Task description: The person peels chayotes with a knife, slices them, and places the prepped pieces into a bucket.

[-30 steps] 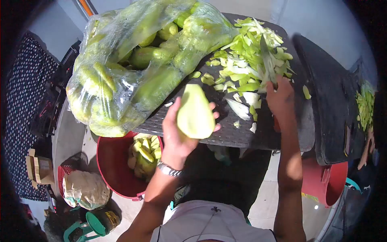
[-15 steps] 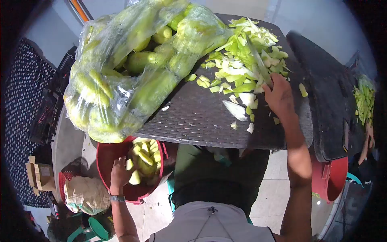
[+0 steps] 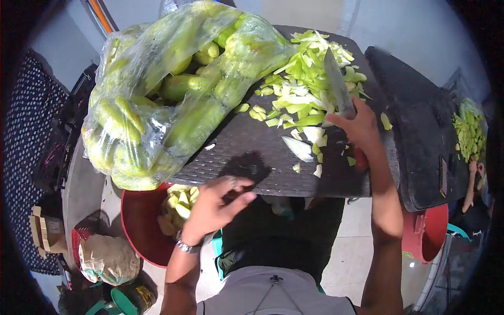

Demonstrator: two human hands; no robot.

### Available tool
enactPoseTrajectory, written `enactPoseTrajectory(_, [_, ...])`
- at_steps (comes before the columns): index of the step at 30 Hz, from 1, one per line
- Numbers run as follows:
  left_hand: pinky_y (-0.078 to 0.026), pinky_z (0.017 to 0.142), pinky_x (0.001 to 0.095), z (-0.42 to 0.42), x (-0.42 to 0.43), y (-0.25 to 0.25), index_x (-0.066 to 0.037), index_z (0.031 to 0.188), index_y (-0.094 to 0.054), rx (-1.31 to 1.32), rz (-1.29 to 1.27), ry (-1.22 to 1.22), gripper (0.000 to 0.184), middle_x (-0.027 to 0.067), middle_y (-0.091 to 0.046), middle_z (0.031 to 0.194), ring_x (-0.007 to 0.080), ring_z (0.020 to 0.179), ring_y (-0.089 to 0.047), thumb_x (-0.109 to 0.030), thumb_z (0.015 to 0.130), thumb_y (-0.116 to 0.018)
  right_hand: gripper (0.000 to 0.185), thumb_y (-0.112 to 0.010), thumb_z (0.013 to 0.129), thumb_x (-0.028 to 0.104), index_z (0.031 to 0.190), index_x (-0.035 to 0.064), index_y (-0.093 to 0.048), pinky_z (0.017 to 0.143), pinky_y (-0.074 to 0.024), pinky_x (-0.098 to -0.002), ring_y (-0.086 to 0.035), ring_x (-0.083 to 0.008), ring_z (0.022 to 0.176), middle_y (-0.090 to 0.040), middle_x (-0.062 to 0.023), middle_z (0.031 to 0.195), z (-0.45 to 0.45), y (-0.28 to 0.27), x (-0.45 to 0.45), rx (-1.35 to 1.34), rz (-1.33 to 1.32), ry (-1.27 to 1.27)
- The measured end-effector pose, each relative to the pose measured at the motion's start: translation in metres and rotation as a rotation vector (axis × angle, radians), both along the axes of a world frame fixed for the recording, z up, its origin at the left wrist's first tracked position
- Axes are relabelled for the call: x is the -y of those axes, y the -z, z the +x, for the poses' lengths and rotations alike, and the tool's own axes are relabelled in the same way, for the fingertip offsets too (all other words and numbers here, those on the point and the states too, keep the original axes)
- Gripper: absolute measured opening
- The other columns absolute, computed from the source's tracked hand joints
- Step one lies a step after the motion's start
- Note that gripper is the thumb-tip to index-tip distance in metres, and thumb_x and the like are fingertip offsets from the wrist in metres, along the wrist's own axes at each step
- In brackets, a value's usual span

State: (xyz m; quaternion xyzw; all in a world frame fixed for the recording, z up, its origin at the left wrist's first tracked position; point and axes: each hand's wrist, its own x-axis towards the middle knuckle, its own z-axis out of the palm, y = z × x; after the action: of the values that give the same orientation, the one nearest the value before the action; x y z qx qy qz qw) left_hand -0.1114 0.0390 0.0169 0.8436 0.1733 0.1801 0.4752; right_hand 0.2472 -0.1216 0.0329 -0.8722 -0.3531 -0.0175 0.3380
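My right hand [image 3: 359,126] grips a knife over the table, its broad blade [image 3: 338,86] pointing away from me. A red piece, apparently the handle end, shows below the palm. Under and beside the blade lies a heap of green and white peelings [image 3: 302,97]. Nothing shows in my left hand [image 3: 218,207], which hovers at the near table edge with thumb and fingers apart. To its left, a red tub [image 3: 139,226] holds pale yellow-green cut pieces [image 3: 178,205]. A clear plastic bag [image 3: 178,121] full of long green fruits rests on the table's left side.
The dark woven-pattern table [image 3: 231,152] stands before me. A second dark table [image 3: 415,126] adjoins it on the right, with another red tub [image 3: 433,233] below. Another person's hands [image 3: 475,173] are near greens at far right. A sack [image 3: 107,257] stands lower left.
My left hand has risen from inside the red tub to the table edge, moving right. My right hand keeps the knife, its blade now turned to show more of its flat side.
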Motion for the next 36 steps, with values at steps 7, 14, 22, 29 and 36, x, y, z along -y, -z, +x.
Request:
enactPoseTrajectory(7, [-0.053, 0.071, 0.0311, 0.172, 0.005, -0.002, 0.0, 0.11, -0.073, 0.083, -0.355, 0.546, 0.025, 0.011, -0.074, 0.086, 0.0132, 0.076, -0.067, -0.022, 0.097, -0.072, 0.039, -0.074, 0.098, 0.039, 0.108, 0.0031, -0.065, 0.04, -0.0407, -0.0304, -0.052, -0.0096, 0.044, -0.058, -0.0023, 0.067, -0.023, -0.028, 0.008, -0.526, 0.234, -0.052])
enactPoseTrajectory(14, [-0.056, 0.084, 0.0335, 0.196, -0.004, 0.005, 0.002, 0.133, -0.065, 0.11, 0.023, -0.104, 0.045, 0.0122, -0.078, 0.106, 0.0164, 0.091, -0.07, -0.025, 0.098, -0.074, 0.039, -0.073, 0.098, 0.039, 0.106, 0.0021, -0.066, 0.041, -0.0412, -0.0325, -0.052, -0.0113, 0.043, -0.058, -0.0024, 0.065, -0.021, -0.029, 0.024, -0.469, 0.279, -0.014])
enactPoseTrajectory(22, [-0.054, 0.08, 0.0284, 0.102, -0.013, -0.029, 0.001, 0.114, -0.074, 0.127, -0.083, -0.046, 0.025, 0.0107, -0.077, 0.099, 0.0122, 0.086, -0.069, -0.017, 0.097, -0.075, 0.078, -0.09, 0.077, 0.048, 0.128, -0.003, -0.061, 0.078, -0.0591, -0.0385, -0.072, -0.0306, 0.093, -0.068, -0.0191, 0.107, -0.052, -0.003, 0.009, 0.086, -0.004, -0.31])
enactPoseTrajectory(29, [-0.057, 0.078, 0.0306, 0.035, -0.011, -0.065, 0.001, 0.11, -0.075, 0.184, 0.039, -0.1, 0.022, 0.0103, -0.076, 0.09, 0.0162, 0.082, -0.074, -0.013, 0.093, -0.078, 0.091, -0.082, 0.085, 0.048, 0.145, -0.0068, -0.042, 0.096, -0.0533, -0.0527, -0.064, -0.0491, 0.11, -0.06, -0.0309, 0.123, 0.014, 0.088, -0.029, 0.764, -0.174, 0.038])
enactPoseTrajectory(36, [-0.054, 0.069, 0.0348, 0.018, -0.06, -0.132, 0.002, 0.102, -0.075, 0.071, 0.625, -0.301, 0.021, 0.0136, -0.072, 0.082, 0.0217, 0.073, -0.07, -0.017, 0.092, -0.077, 0.053, -0.078, 0.088, 0.027, 0.128, -0.0035, -0.059, 0.094, -0.0529, -0.0513, -0.065, -0.0459, 0.107, -0.064, -0.0262, 0.119, 0.031, 0.037, -0.038, 0.257, -0.017, -0.012])
